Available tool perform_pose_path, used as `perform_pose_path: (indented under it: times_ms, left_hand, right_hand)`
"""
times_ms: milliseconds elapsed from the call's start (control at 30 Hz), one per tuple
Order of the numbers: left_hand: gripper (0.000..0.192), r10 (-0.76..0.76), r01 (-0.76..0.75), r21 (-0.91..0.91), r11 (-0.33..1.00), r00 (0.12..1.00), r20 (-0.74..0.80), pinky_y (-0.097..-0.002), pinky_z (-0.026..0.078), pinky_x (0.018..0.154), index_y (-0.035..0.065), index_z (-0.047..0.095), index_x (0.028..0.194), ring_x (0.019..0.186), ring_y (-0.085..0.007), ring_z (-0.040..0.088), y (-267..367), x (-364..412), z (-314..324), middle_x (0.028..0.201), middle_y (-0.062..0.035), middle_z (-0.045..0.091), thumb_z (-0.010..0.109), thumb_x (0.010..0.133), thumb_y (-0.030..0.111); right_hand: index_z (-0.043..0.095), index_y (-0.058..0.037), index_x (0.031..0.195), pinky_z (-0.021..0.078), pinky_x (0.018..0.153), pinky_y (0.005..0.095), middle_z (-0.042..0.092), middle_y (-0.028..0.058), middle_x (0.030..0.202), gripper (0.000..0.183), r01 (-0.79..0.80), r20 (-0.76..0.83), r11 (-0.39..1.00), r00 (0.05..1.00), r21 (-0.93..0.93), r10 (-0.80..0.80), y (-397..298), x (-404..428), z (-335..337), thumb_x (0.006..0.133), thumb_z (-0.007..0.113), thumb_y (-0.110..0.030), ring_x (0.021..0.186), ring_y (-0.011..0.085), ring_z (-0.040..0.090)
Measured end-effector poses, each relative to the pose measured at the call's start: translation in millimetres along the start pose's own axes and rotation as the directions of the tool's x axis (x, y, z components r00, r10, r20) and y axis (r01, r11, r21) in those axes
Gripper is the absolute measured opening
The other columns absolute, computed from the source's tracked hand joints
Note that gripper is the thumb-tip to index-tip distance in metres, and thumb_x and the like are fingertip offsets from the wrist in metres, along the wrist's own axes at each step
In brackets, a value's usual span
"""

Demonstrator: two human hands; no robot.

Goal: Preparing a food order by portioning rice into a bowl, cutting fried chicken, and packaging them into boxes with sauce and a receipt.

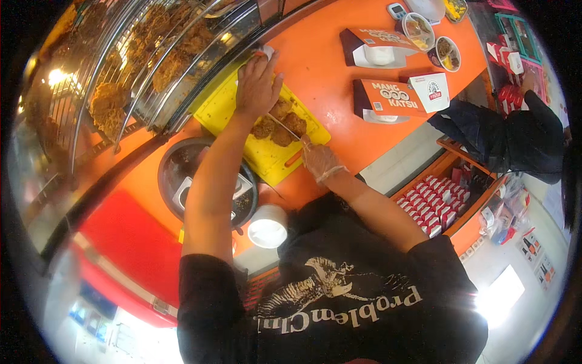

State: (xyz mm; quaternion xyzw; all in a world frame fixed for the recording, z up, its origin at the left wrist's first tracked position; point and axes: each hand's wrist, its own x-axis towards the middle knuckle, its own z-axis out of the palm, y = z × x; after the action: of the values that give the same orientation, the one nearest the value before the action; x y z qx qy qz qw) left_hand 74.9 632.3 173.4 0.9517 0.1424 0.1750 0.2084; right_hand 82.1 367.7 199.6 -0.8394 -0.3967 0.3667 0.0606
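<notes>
On a yellow cutting board (273,166) lie several browned fried pieces, probably chicken (262,128). My right hand (320,157), in a clear disposable glove, grips a knife whose thin blade (285,126) runs across the pieces. My left hand (259,86) appears bare and reaches over the board's far end, fingers extended. Beneath its fingertips shows a small white and red item (268,51); whether the fingers grip it is unclear. The blade's far end is hidden near the left hand.
Left of the board sits a dark round basin (170,161), with a white tub (268,226) nearer me. Printed boxes (386,98) and food cups (448,53) stand on the orange counter (318,73). A glass case (150,68) holds fried chicken. A dark-sleeved person (523,136) is at right.
</notes>
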Motion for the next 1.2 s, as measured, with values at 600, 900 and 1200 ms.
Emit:
perform_pose_path:
  times_ms: [600, 900, 1200]
  left_hand:
    - [0.055, -0.016, 0.028, -0.189, 0.982, 0.998, 0.065, -0.0531, 0.041, 0.11, 0.0033, 0.043, 0.158, 0.129, -0.0457, 0.047, -1, 7, 6, 0.147, -0.0224, 0.051, 0.051, 0.109, 0.028]
    - [0.054, -0.075, 0.073, -0.135, 0.988, 0.997, -0.01, -0.0548, 0.04, 0.108, 0.0035, 0.044, 0.158, 0.12, -0.0484, 0.047, -11, 11, 9, 0.135, -0.0258, 0.052, 0.051, 0.108, 0.023]
    - [0.054, 0.049, -0.061, -0.205, 0.977, 0.997, -0.06, -0.0535, 0.041, 0.109, 0.0039, 0.046, 0.155, 0.121, -0.0453, 0.047, 37, 44, -23, 0.133, -0.0245, 0.053, 0.056, 0.105, 0.02]
  right_hand:
    - [0.059, -0.0053, 0.137, 0.0614, 0.075, 0.0502, 0.076, 0.0237, 0.095, 0.035, 0.017, -0.07, 1.0, 0.997, -0.017, -0.018, -9, -11, -12, 0.108, 0.048, -0.022, 0.083, 0.039, 0.077]
    - [0.054, -0.0055, 0.139, 0.061, 0.074, 0.0535, 0.074, 0.0262, 0.094, 0.036, -0.023, 0.156, 0.997, 0.987, -0.08, 0.036, -5, 11, -23, 0.11, 0.041, -0.024, 0.088, 0.0407, 0.076]
    - [0.056, -0.003, 0.125, 0.0604, 0.067, 0.0558, 0.073, 0.0258, 0.082, 0.027, -0.02, -0.039, 0.992, 0.999, 0.126, 0.026, -2, -26, -44, 0.106, 0.049, -0.021, 0.075, 0.0457, 0.074]
